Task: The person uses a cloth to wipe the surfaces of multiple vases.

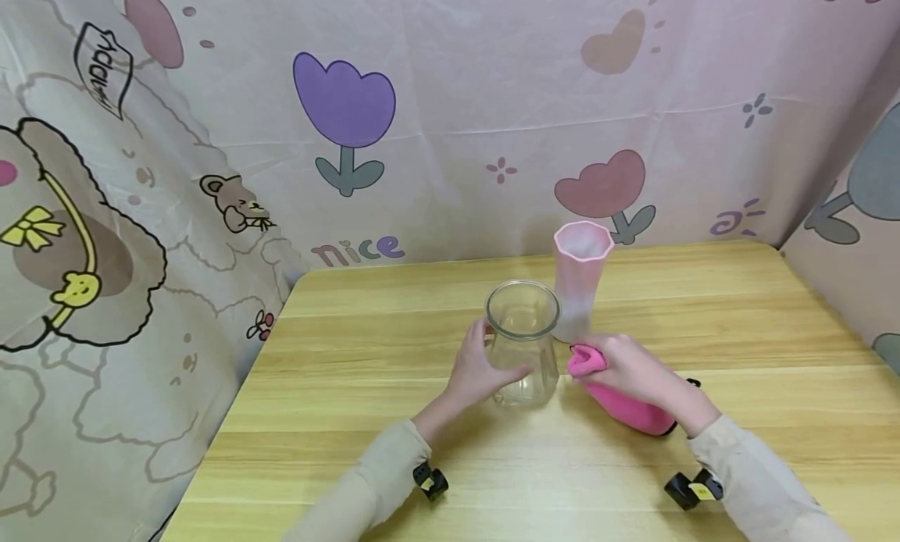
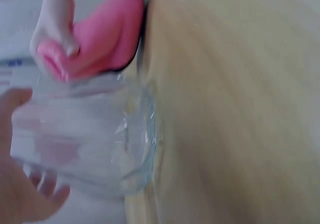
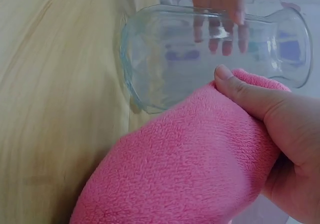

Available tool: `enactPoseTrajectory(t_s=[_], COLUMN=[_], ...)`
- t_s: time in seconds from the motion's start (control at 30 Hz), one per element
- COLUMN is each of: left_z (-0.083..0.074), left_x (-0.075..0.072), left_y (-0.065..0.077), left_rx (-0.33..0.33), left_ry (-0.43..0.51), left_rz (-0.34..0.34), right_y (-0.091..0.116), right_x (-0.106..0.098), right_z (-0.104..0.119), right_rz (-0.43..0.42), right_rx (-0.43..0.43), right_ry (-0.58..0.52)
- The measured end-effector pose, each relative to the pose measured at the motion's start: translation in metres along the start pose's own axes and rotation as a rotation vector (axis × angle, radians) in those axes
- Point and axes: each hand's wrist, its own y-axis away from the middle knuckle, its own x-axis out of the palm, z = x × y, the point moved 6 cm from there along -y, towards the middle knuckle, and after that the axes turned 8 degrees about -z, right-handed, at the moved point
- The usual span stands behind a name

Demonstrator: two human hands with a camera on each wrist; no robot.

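Observation:
A clear glass vase [image 1: 523,362] with a round rim stands upright on the table. My left hand [image 1: 474,374] is around its left side, thumb across the front and fingers behind; in the right wrist view the fingers [image 3: 227,41] show through the glass. A fluffy pink cloth [image 3: 175,159] with a dark edge is gripped in my right hand [image 1: 629,370], thumb on top. The bunched end of the cloth is beside the vase's right side, and its rest hangs toward the table under my wrist. The palm side of my right hand is hidden in the head view.
A tall pink-and-white vase [image 1: 580,284] stands behind and to the right of the glass one, close to it. The wooden table [image 1: 337,354] meets a printed cloth backdrop [image 1: 450,175] at the back and left.

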Motion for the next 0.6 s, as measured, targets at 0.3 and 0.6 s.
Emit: enactPoseTrajectory(t_s=[0.3, 0.6], left_z=[0.0, 0.018], left_x=[-0.009, 0.001], left_y=[-0.021, -0.042], left_rx=[0.007, -0.066], left_ry=[0.375, 0.563], left_rz=[0.356, 0.65], right_y=[0.002, 0.004], right_x=[0.0, 0.0], right_z=[-0.003, -0.003], right_rz=[-0.011, -0.006], right_rx=[0.012, 0.023], right_ry=[-0.016, -0.03])
